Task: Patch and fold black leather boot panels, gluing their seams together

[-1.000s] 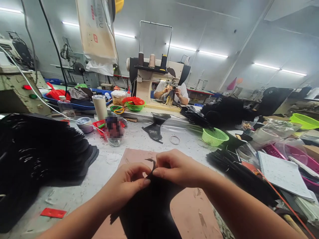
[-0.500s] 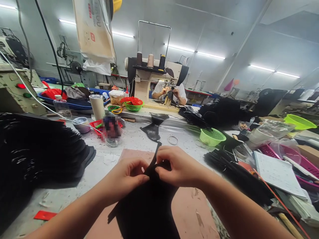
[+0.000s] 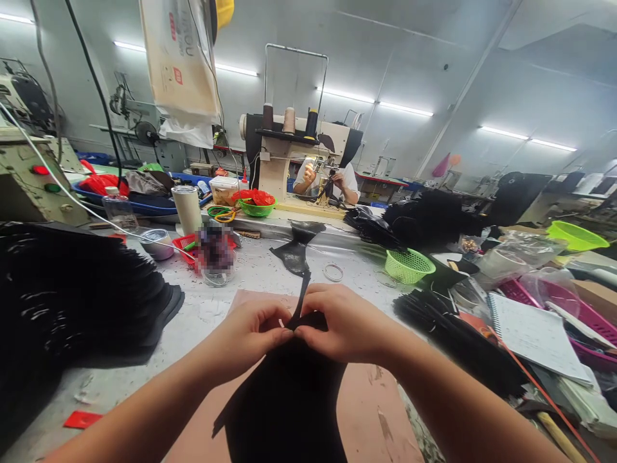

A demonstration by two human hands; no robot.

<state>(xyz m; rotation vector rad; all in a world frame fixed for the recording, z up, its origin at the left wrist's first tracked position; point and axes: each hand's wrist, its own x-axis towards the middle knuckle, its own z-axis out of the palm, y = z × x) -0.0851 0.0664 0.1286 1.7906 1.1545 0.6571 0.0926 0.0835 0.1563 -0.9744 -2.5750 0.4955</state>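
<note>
A large black piece of material [image 3: 289,405] lies over a pinkish board [image 3: 380,411] at the bottom centre. My left hand [image 3: 255,328] pinches its upper edge between thumb and fingers. Right beside it, my right hand [image 3: 337,321] grips the same edge, the two thumbs nearly touching. A narrow black strip [image 3: 303,296] rises between the hands. Beyond them a shiny black cut piece [image 3: 294,254] rests on the white table [image 3: 250,257].
Stacked black pieces [image 3: 96,289] fill the left side; another pile [image 3: 457,341] lies right, near a green basket [image 3: 409,265] and a notebook [image 3: 535,328]. Behind stands a sewing machine [image 3: 274,167], with a person's hands [image 3: 340,180] beyond it. A cup [image 3: 187,209] stands back left.
My left hand has shifted slightly up and right, bringing its thumb closer to my right thumb. The other person's hands have moved apart behind the machine.
</note>
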